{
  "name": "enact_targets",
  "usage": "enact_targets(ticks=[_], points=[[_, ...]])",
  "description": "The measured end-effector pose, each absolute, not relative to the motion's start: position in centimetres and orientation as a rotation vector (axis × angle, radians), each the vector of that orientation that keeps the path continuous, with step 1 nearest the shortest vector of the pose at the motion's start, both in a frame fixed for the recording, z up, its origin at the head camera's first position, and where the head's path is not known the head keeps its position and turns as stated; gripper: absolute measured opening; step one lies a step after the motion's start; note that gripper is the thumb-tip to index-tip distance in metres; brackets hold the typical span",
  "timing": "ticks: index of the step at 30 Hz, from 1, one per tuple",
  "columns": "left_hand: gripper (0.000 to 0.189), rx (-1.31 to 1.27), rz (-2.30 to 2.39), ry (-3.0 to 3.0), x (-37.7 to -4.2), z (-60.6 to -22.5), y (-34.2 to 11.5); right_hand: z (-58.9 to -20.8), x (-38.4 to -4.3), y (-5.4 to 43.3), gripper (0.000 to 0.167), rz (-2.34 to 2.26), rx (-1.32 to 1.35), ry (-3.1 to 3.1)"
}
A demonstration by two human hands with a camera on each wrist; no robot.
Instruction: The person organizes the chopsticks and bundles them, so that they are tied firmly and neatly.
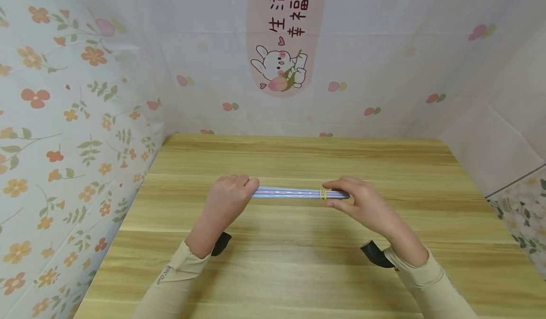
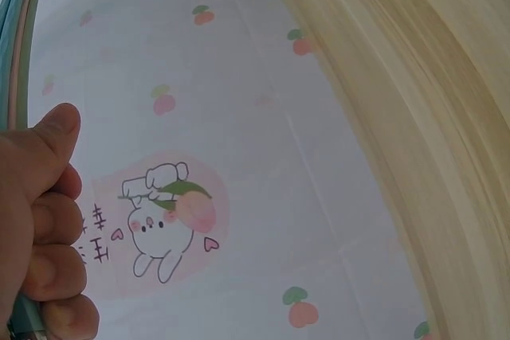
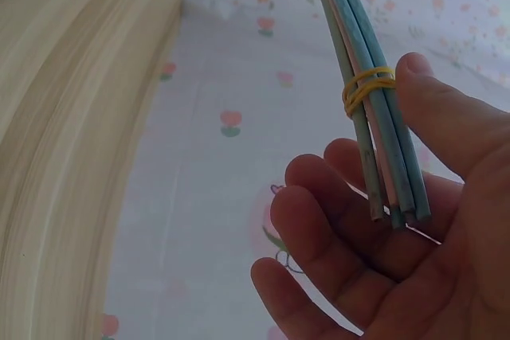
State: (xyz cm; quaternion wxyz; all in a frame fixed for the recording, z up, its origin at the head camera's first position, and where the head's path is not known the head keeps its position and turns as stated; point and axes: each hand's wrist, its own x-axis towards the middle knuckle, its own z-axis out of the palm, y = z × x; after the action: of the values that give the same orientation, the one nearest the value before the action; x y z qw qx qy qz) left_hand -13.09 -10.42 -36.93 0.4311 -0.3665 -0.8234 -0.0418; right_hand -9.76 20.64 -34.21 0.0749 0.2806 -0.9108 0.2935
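A bundle of slim pastel chopsticks (image 1: 290,193), blue with pink and green among them, lies level above the wooden table. My left hand (image 1: 232,193) grips one end in a fist; in the left wrist view its fingers (image 2: 56,272) wrap round the sticks. A yellow rubber band (image 3: 368,89) is looped round the bundle near the other end. My right hand (image 1: 356,198) is at that end, thumb on one side of the band and forefinger on the other. In the right wrist view its fingers are spread and loosely bent behind the stick ends, the thumb tip right beside the band.
The wooden table (image 1: 281,271) extends under both hands. Behind it hangs a white cloth (image 1: 375,63) printed with fruit and a rabbit, and a flowered cloth (image 1: 85,120) runs down the left. Black curved pieces (image 1: 377,254) stick out beneath both wrists.
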Motion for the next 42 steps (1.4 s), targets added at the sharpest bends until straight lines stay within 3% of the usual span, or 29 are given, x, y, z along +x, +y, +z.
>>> enact_targets(ticks=[12, 42], points=[[0.03, -0.911, -0.092, -2.079, -13.2, -37.1, -10.3, -34.0, -9.8, 20.5, 0.018, 0.821, 0.876, -2.711], [0.032, -0.903, -0.094, -2.072, -13.1, -36.8, -10.1, -33.8, -9.9, 19.3, 0.027, 0.814, 0.935, -2.648]])
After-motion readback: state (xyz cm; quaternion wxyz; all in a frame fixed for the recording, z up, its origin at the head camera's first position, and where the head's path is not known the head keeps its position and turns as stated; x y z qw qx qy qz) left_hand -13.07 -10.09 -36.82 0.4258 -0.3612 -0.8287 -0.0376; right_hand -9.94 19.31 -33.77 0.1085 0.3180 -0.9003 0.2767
